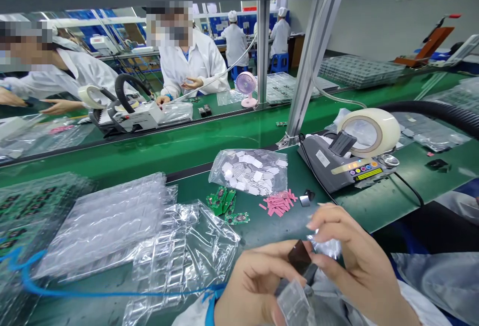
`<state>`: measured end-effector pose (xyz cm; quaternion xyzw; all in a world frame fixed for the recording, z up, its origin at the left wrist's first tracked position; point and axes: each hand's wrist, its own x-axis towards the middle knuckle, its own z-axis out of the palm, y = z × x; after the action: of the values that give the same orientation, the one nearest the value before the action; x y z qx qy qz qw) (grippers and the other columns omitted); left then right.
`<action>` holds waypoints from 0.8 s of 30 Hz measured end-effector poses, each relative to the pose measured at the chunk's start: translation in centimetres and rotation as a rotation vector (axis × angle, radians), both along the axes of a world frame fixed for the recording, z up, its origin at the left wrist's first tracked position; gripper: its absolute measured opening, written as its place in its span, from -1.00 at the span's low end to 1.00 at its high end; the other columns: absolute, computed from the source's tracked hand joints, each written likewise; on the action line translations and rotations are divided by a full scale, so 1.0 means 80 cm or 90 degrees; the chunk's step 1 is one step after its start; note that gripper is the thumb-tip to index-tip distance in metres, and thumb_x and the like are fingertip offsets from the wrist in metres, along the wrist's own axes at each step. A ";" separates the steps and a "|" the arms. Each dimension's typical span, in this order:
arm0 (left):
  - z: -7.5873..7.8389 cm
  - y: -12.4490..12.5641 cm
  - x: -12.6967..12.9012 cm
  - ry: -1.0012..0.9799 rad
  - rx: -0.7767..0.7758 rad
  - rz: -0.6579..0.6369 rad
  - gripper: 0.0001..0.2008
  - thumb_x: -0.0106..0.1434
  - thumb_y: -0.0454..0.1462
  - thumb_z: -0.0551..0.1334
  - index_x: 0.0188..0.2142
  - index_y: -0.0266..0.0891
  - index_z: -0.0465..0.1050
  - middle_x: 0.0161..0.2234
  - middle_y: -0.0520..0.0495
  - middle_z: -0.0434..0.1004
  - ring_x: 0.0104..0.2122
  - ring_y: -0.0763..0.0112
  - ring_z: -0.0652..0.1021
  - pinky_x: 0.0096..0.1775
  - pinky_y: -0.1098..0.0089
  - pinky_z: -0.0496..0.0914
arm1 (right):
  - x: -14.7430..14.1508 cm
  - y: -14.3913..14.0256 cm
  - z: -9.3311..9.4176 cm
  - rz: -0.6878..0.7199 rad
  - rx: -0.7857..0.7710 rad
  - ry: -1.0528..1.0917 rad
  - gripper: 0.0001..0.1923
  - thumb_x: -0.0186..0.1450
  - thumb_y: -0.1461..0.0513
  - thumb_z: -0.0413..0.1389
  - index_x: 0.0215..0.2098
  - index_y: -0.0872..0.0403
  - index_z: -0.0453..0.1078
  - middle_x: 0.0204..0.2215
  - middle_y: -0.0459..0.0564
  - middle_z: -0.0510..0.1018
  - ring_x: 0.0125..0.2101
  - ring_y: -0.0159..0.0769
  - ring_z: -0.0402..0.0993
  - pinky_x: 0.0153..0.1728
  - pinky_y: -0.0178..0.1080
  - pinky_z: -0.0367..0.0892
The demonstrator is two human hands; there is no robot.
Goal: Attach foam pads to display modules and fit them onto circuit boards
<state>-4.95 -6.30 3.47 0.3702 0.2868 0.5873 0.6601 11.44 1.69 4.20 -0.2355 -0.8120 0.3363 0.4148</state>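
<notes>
Far to the left of the hands, stacked clear blister trays (108, 221) lie on the green worktop (374, 206), with a crumpled clear plastic sheet (187, 251) nearer in. Just ahead of the hands sit a few small green circuit boards (224, 202), a clear bag of white labels (250, 170), and a scatter of pink strips (280, 202).

The left hand (254, 283) is curled, thumb and fingers pinching the lower end of a small dark brown part (299, 257) together with a clear plastic pouch (295, 303). The right hand (355, 261) meets it from the other side, fingertips closed on the part's upper edge and on crinkled clear film (326, 247). The part sits between both hands, held above the worktop's near edge.

To do this well, I would judge a light fingertip grip best, keeping the pouch mouth open and the part square to it, so the film does not fold under.

To the right and ahead stands a tape dispenser (344, 163) carrying a wide tape roll (370, 131).

What the dark part is stays unclear; its lower half is hidden by fingers, and the pouch is cut off at the bottom edge.
</notes>
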 end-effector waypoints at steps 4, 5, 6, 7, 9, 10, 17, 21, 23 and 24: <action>0.007 0.002 -0.004 0.104 0.068 -0.017 -0.72 0.01 -0.09 0.29 -0.26 -0.07 0.59 -0.05 -0.19 0.49 -0.09 0.03 0.48 -0.02 0.09 0.27 | -0.002 -0.003 0.016 -0.032 0.094 -0.106 -0.91 0.29 0.28 -0.01 -0.38 -0.02 0.23 -0.49 -0.13 0.38 -0.41 -0.28 0.37 0.00 0.02 0.12; 0.008 0.001 -0.004 0.125 0.071 -0.022 -0.71 0.03 -0.08 0.27 -0.24 -0.05 0.58 -0.03 -0.19 0.47 -0.09 0.02 0.47 -0.03 0.09 0.27 | -0.003 -0.005 0.016 -0.038 0.091 -0.110 -0.90 0.30 0.28 -0.03 -0.38 -0.02 0.22 -0.50 -0.13 0.38 -0.41 -0.28 0.37 0.00 0.02 0.10; 0.009 0.000 -0.005 0.150 0.076 -0.031 -0.70 0.05 -0.07 0.25 -0.22 -0.04 0.57 -0.01 -0.19 0.46 -0.10 0.02 0.48 -0.04 0.09 0.28 | -0.003 -0.007 0.015 -0.043 0.088 -0.108 -0.90 0.32 0.26 -0.05 -0.38 -0.02 0.21 -0.51 -0.13 0.38 -0.42 -0.28 0.37 0.00 0.01 0.10; 0.010 -0.001 -0.005 0.174 0.082 -0.038 -0.69 0.06 -0.06 0.24 -0.21 -0.03 0.56 -0.02 -0.20 0.46 -0.11 0.03 0.48 -0.05 0.11 0.29 | -0.003 -0.009 0.013 -0.046 0.086 -0.104 -0.89 0.33 0.25 -0.06 -0.38 -0.02 0.20 -0.51 -0.13 0.38 -0.43 -0.28 0.37 0.00 0.01 0.09; 0.012 -0.003 -0.006 0.212 0.095 -0.038 -0.67 0.09 -0.04 0.20 -0.19 -0.03 0.55 -0.04 -0.20 0.49 -0.11 0.04 0.48 -0.06 0.13 0.29 | -0.003 -0.011 0.011 -0.049 0.080 -0.095 -0.87 0.34 0.24 -0.07 -0.39 -0.02 0.19 -0.52 -0.13 0.38 -0.45 -0.29 0.36 -0.02 -0.02 0.09; 0.012 -0.004 -0.006 0.226 0.101 -0.033 -0.66 0.09 -0.03 0.19 -0.19 -0.03 0.55 -0.07 -0.21 0.51 -0.11 0.04 0.48 -0.05 0.13 0.29 | -0.002 -0.012 0.010 -0.046 0.076 -0.091 -0.87 0.34 0.24 -0.07 -0.40 -0.02 0.18 -0.52 -0.13 0.38 -0.45 -0.30 0.35 -0.03 -0.04 0.10; 0.014 -0.003 -0.008 0.285 0.126 -0.048 -0.67 0.14 -0.06 0.15 -0.15 -0.03 0.53 -0.03 -0.20 0.49 -0.08 0.07 0.46 0.00 0.14 0.24 | 0.001 -0.013 0.005 -0.042 0.027 -0.077 -0.88 0.31 0.26 -0.03 -0.40 0.00 0.20 -0.51 -0.16 0.37 -0.47 -0.36 0.35 0.01 -0.09 0.08; 0.015 -0.003 -0.008 0.297 0.122 -0.056 -0.65 0.13 -0.05 0.15 -0.14 -0.05 0.53 0.00 -0.20 0.46 -0.06 0.04 0.45 0.01 0.13 0.24 | -0.001 -0.014 0.003 -0.063 0.028 -0.066 -0.88 0.29 0.28 0.00 -0.42 0.00 0.21 -0.52 -0.16 0.40 -0.46 -0.34 0.37 -0.01 -0.09 0.11; 0.016 -0.003 -0.008 0.299 0.123 -0.054 -0.64 0.13 -0.04 0.14 -0.14 -0.05 0.53 -0.03 -0.20 0.48 -0.07 0.04 0.45 0.00 0.12 0.24 | -0.002 -0.015 0.002 -0.073 0.033 -0.054 -0.88 0.29 0.29 0.00 -0.42 0.00 0.21 -0.52 -0.17 0.40 -0.46 -0.35 0.38 -0.01 -0.10 0.12; 0.015 -0.003 -0.008 0.298 0.124 -0.051 -0.64 0.13 -0.04 0.15 -0.14 -0.05 0.53 -0.05 -0.20 0.49 -0.07 0.05 0.46 0.00 0.12 0.24 | -0.003 -0.016 0.001 -0.077 0.039 -0.051 -0.88 0.29 0.30 -0.01 -0.41 0.00 0.22 -0.52 -0.17 0.41 -0.47 -0.35 0.38 0.00 -0.10 0.12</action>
<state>-5.61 -6.55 4.70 0.5691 0.3588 0.4836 0.5599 11.24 0.43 4.28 -0.2844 -0.8220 0.2763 0.4087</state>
